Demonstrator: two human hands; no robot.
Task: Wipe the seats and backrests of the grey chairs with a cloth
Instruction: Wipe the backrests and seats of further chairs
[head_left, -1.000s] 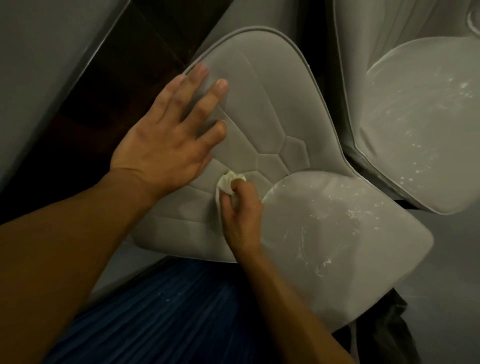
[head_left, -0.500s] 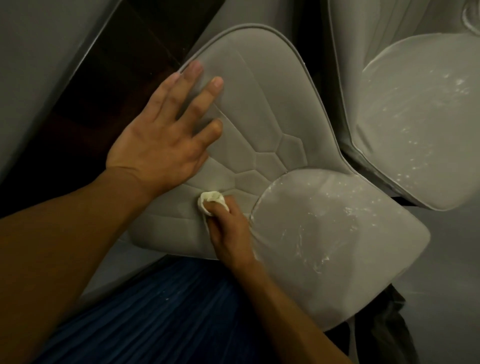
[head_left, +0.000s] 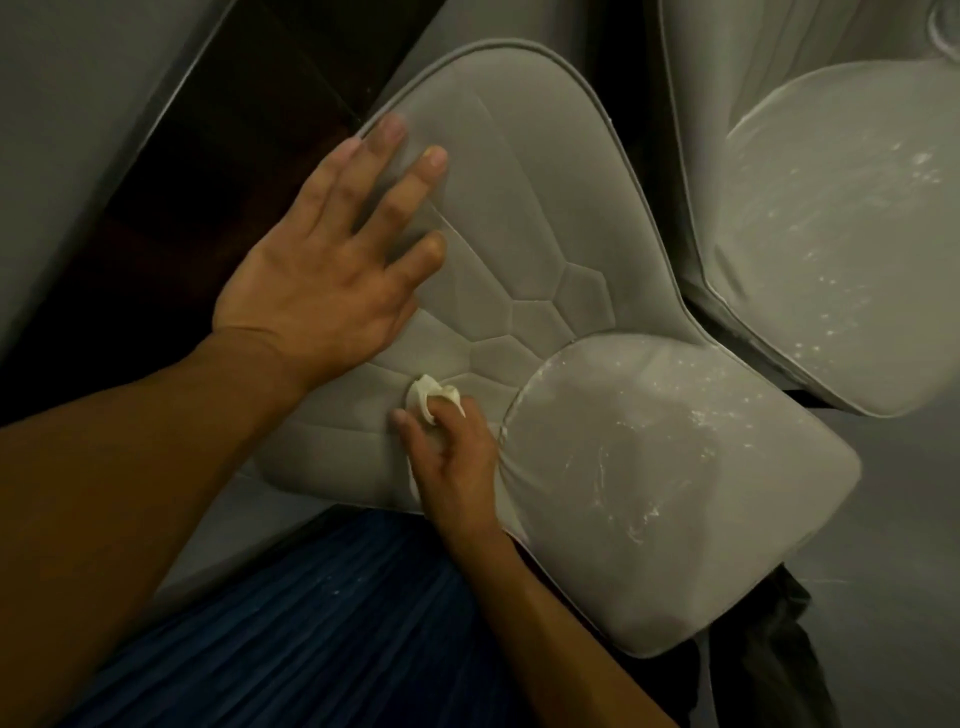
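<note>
Right under R hand (head_left: 457, 457): cloth (head_left: 423, 396)

Left grip (head_left: 317, 291) lies flat and splayed, while right grip (head_left: 457, 462) is curled into a pinch.

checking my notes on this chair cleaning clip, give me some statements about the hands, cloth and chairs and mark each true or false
1. The left hand lies flat on the backrest with its fingers spread. True.
2. The seat of the near chair bears white specks. True.
3. The second chair, to the right, is spotless. False: its seat shows white specks too.
4. The right hand rubs a dark blue cloth over the seat. False: the cloth is white, and the hand grips it bunched against the lower backrest, close to the seat.
</note>
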